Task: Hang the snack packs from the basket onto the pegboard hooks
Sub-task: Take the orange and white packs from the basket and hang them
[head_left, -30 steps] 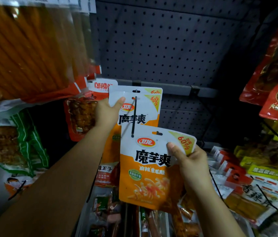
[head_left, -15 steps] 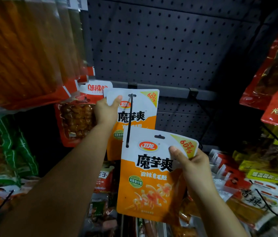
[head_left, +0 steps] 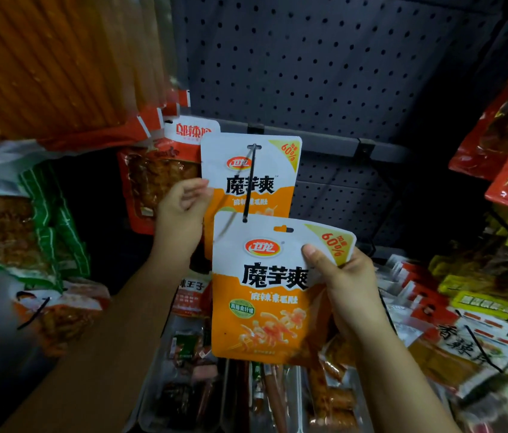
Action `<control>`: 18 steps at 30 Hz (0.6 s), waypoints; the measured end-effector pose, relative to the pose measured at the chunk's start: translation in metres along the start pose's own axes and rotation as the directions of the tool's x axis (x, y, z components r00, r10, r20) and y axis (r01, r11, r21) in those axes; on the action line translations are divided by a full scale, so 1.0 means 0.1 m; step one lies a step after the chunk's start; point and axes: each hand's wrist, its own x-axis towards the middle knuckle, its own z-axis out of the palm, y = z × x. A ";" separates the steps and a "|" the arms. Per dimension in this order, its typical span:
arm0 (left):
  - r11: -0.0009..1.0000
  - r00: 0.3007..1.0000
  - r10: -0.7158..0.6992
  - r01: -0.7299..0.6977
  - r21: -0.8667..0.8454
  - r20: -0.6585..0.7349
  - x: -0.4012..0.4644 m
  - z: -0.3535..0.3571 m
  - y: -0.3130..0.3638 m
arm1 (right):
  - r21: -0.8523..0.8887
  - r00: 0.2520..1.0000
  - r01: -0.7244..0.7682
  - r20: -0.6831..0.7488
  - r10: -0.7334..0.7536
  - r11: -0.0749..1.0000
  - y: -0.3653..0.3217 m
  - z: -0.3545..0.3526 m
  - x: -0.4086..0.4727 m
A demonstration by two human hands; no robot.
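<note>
- Our right hand [head_left: 347, 292] grips a glossy orange-and-white plastic snack pouch [head_left: 265, 289] by its upper corner, leaving its hang hole free for the thin black wire hook [head_left: 250, 182].
- Our left hand [head_left: 180, 214], fingers loosely curled, touches the matching pouch already hung [head_left: 251, 173], likely steadying it.
- Grey perforated pegboard [head_left: 324, 64] behind.

Two bare forearms reach up from the bottom of the view, with no sleeve, cuff, watch or band showing anywhere along them. The left hand [head_left: 180, 210] wears no ring or glove, and neither does the right hand [head_left: 344, 284]. The right thumbnail is short, plain and unpainted. Fingers on both hands look slim and unadorned.
</note>
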 end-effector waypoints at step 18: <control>0.971 0.962 0.223 -0.205 -0.123 0.160 -0.70 -0.57 0.23 | 0.030 0.982 0.179 0.060 -0.181 0.983 -0.13 0.45 -0.45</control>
